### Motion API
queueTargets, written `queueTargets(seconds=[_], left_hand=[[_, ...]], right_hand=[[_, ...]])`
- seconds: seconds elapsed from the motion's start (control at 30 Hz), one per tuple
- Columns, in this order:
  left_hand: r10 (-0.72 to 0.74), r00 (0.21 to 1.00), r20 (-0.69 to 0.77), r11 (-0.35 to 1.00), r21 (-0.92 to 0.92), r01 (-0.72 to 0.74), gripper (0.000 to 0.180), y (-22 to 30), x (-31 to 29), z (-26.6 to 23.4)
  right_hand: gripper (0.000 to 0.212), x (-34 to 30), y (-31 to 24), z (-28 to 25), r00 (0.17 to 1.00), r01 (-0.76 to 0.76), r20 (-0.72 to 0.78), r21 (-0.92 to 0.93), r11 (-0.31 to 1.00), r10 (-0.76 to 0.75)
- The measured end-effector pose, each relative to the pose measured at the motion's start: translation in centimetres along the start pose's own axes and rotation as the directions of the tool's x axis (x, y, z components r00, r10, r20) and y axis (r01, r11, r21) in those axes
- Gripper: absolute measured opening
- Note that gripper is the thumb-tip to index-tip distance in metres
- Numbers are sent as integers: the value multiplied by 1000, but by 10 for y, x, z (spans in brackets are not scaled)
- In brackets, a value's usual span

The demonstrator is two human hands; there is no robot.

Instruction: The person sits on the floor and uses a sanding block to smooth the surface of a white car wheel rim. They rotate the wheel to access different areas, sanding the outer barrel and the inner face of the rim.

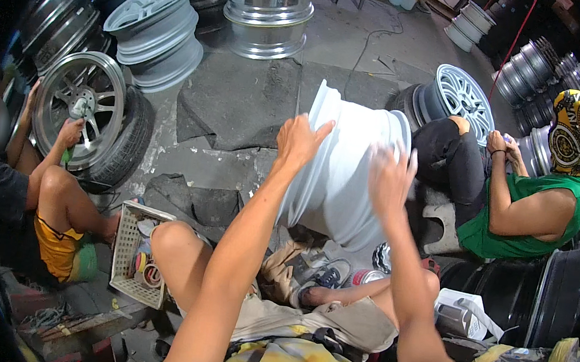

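1. Hands first: the left hand (299,142) is open, fingers spread, palm against the near left edge of the white-painted metal wheel rim (343,176); the right hand (390,179) is open too, blurred, just in front of the rim's barrel, and contact cannot be told.
2. Progress, as a judgement: the rim stands on its edge on the concrete floor (235,168), evenly white all over, so coating looks done and handling or checking appears to be what is left.
3. Rim sits just beyond both hands, between the person's knees and the far floor mat.
4. Left, a white plastic basket (128,252) holds tape rolls; a co-worker there works on a silver spoked wheel (80,106).
5. Right, another seated person faces a grey multi-spoke wheel (463,97).
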State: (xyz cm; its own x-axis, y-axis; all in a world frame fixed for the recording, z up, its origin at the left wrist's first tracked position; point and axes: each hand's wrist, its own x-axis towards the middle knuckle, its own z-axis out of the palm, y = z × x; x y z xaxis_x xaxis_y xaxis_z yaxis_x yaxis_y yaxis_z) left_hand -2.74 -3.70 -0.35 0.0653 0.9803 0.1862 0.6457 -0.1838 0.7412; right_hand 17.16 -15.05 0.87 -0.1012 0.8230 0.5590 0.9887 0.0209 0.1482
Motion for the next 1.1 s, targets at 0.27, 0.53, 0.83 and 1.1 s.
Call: queueTargets(seconds=[0.27, 0.53, 0.83, 1.1], left_hand=[[-11, 996, 89, 1000, -27, 13, 69, 9, -28, 0], [28, 999, 32, 1000, 10, -29, 72, 7, 8, 4], [-44, 997, 69, 999, 3, 43, 69, 0, -41, -5], [-12, 1000, 3, 1000, 14, 12, 68, -3, 6, 2]], right_hand=[[24, 36, 36, 31, 997, 10, 74, 12, 1000, -11], [28, 28, -25, 59, 1000, 1, -25, 437, 899, 11], [24, 73, -5, 73, 956, -233, 271, 455, 859, 116], [34, 54, -14, 57, 982, 3, 166, 470, 882, -92]])
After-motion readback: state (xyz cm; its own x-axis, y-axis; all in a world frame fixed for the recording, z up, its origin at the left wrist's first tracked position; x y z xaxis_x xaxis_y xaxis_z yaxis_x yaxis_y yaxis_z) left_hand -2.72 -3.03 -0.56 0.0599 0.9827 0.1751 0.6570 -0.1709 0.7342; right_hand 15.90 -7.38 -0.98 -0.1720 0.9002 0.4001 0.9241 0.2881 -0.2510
